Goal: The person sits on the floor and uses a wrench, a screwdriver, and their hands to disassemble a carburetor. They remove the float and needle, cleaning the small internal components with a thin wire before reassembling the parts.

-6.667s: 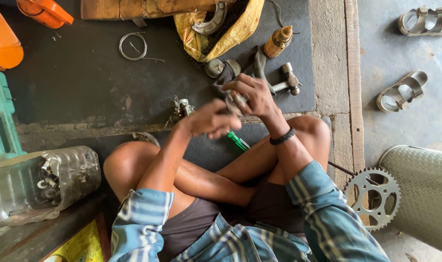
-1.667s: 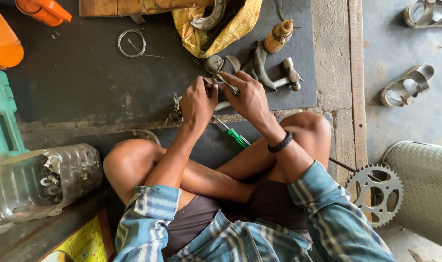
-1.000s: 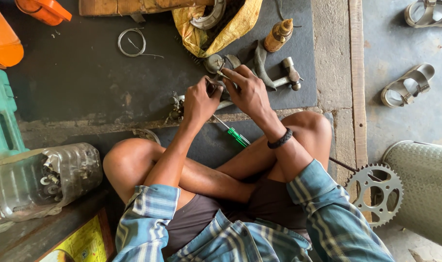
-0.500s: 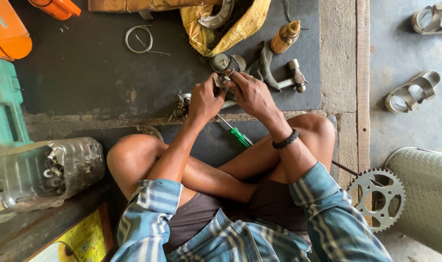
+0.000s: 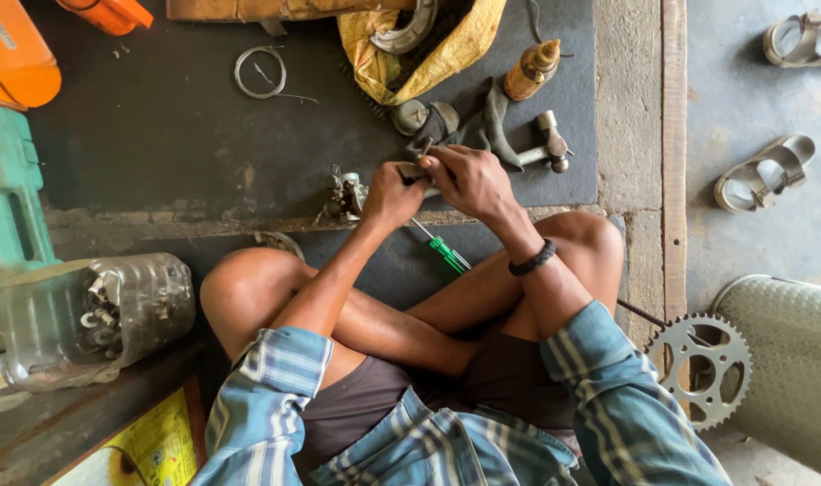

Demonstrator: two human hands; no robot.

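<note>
Metal part (image 5: 417, 171) pinched btwn both hands, left hand (image 5: 388, 191), right hand (image 5: 469, 180)

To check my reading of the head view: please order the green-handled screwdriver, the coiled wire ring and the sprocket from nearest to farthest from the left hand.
1. Green-handled screwdriver, just below the left hand.
2. Coiled wire ring, upper left.
3. Sprocket, far lower right.
</note>
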